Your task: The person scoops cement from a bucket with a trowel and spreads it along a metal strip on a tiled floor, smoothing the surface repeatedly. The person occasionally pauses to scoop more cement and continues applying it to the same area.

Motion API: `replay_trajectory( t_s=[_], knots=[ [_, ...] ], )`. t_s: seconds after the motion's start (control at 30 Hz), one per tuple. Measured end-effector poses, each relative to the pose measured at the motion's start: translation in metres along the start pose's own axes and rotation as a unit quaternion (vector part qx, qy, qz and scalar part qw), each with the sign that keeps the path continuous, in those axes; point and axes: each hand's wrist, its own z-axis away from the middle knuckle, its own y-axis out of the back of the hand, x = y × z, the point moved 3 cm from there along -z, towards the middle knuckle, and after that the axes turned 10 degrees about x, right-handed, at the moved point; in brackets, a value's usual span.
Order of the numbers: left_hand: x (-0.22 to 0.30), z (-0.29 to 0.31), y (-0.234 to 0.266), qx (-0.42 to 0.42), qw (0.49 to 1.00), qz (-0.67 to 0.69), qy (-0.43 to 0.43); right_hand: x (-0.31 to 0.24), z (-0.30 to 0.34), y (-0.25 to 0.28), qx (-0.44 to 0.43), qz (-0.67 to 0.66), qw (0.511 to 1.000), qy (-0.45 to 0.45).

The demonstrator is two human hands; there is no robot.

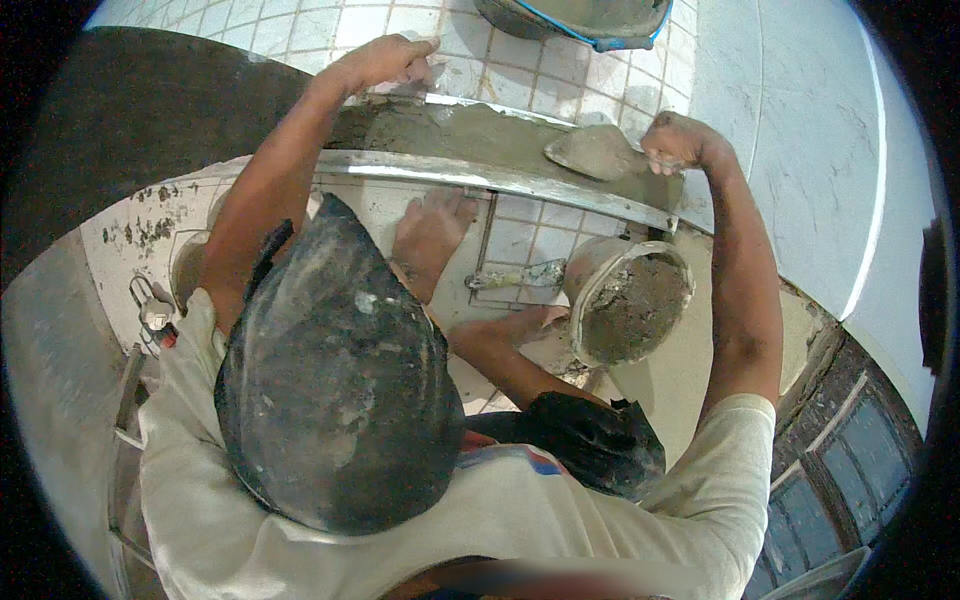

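My right hand [675, 143] is closed around the handle of a mortar-coated trowel [597, 152]. Its blade lies flat against a long band of wet grey mortar [480, 137]. A pale straight strip [560, 187] runs along the band's near edge, and a thinner strip [500, 107] borders its far edge. My left hand [385, 65] rests by the far edge, left of the trowel. Its fingers are curled, the index finger pointing right, and nothing shows in them. Between my legs and right arm stands a bucket [632, 305] of grey-brown mortar.
A black bucket with a blue rim [570, 25] stands on the far white tiles [560, 70]. My bare foot [432, 235] is close to the near strip. A mortar-smeared tool [515, 278] lies beside the near bucket. Wooden window frames [840, 460] are at lower right.
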Motion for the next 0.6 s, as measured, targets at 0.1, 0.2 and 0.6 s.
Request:
replay_trajectory(
  t_s=[0.1, 0.2, 0.6],
  knots=[
    [0.012, 0.004, 0.011, 0.001, 1.000, 0.000, 0.020, -0.048, -0.045, 0.005, 0.066, 0.063, 0.988, 0.123],
    [0.007, 0.004, 0.013, 0.000, 0.995, 0.063, 0.077, -0.117, -0.084, 0.017, 0.084, 0.043, 0.991, 0.090],
    [0.046, 0.045, 0.045, 0.242, 0.965, 0.089, -0.042, -0.136, -0.088, 0.008, 0.181, 0.069, 0.981, 0.023]
  ],
)
